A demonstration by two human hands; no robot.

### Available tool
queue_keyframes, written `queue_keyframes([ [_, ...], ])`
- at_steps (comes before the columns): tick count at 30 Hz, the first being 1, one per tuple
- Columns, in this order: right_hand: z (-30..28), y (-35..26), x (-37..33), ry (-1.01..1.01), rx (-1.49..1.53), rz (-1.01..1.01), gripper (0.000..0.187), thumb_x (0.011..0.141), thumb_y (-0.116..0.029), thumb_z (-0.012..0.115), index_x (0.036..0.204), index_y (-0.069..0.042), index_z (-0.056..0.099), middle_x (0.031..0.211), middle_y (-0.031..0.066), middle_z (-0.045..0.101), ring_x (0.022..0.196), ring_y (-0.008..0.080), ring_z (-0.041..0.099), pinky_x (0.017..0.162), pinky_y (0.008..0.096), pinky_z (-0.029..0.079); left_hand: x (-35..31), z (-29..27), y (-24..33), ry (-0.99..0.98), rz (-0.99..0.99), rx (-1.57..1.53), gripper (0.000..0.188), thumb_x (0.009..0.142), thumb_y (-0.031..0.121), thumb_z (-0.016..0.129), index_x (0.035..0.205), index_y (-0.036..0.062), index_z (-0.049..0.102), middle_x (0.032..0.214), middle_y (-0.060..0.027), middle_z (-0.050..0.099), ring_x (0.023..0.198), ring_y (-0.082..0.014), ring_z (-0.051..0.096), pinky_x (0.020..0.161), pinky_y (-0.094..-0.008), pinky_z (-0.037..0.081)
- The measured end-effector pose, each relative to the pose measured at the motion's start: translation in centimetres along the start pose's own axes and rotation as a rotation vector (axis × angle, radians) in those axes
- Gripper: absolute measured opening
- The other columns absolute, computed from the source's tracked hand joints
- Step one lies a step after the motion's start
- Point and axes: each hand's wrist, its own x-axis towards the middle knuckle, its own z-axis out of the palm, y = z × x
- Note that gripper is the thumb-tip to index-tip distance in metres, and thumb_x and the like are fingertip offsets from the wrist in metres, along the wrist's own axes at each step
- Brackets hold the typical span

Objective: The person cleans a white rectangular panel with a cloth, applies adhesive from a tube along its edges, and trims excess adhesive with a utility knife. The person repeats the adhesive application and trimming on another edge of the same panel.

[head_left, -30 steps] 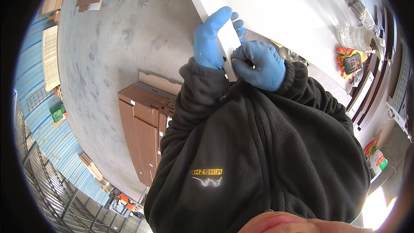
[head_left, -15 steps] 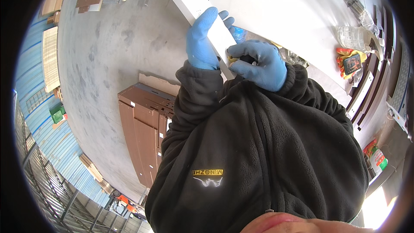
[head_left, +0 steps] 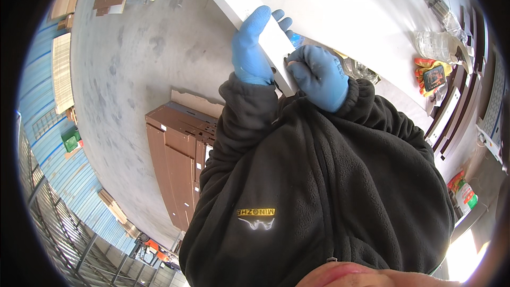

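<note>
A long white bar (head_left: 228,0) runs slantwise from the top of the view down to my chest. My left hand (head_left: 249,53), in a blue glove, is closed round it, with the thumb along the near face and fingertips showing past the far edge. Against the bar's right edge, near its lower end, my right hand (head_left: 320,77) is curled in a matching glove. Its fingers are pinched at a small dark hole in the bar; whatever lies between them is hidden.
A large white panel (head_left: 340,5) lies to the right. Beyond it are a clear plastic jar (head_left: 429,46), a phone (head_left: 434,77) on a red-yellow glove (head_left: 419,64), and dark brown strips (head_left: 467,93). Brown panels (head_left: 175,154) are stacked on the left floor.
My right hand has turned and curled inward against the bar. The small yellowish piece seen at its fingers earlier is now hidden. My left hand has barely shifted.
</note>
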Motion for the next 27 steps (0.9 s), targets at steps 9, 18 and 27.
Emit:
queue_keyframes([
  [9, 0.4, 1.3, -0.6, 0.074, 0.510, 0.274, 0.027, 0.107, -0.023, 0.061, 0.103, 0.003, 0.061, 0.071, 0.0021, 0.060, 0.057, 0.0073, 0.052, 0.053, 0.0223, 0.044, 0.3, -0.6, 0.1, -0.085, 0.003, 0.015, 0.071, 0.098, 0.040, 0.066, 0.145, -0.0088, 0.044, 0.132, -0.0263, 0.062, 0.120, -0.0335, 0.065, 0.102, -0.0443, 0.054],
  [18, -1.2, 0.7, -0.4, 0.040, 0.767, 0.464, 0.025, 0.106, -0.025, 0.061, 0.108, 0.001, 0.060, 0.071, 0.0023, 0.059, 0.056, 0.0097, 0.053, 0.052, 0.0245, 0.048, 0.3, -0.7, 0.4, -0.096, -0.053, -0.071, 0.070, 0.100, 0.040, 0.063, 0.147, -0.0079, 0.041, 0.137, -0.0277, 0.059, 0.124, -0.0346, 0.063, 0.106, -0.0454, 0.053],
  [27, -2.6, 1.6, -0.8, 0.248, 0.911, 0.603, 0.019, 0.107, -0.018, 0.057, 0.106, 0.000, 0.062, 0.064, -0.0044, 0.044, 0.054, 0.0077, 0.040, 0.052, 0.0240, 0.040, 1.1, -1.5, -0.1, -0.094, -0.107, -0.162, 0.070, 0.100, 0.043, 0.064, 0.147, -0.0035, 0.041, 0.135, -0.0277, 0.059, 0.123, -0.0356, 0.063, 0.107, -0.0462, 0.052],
])
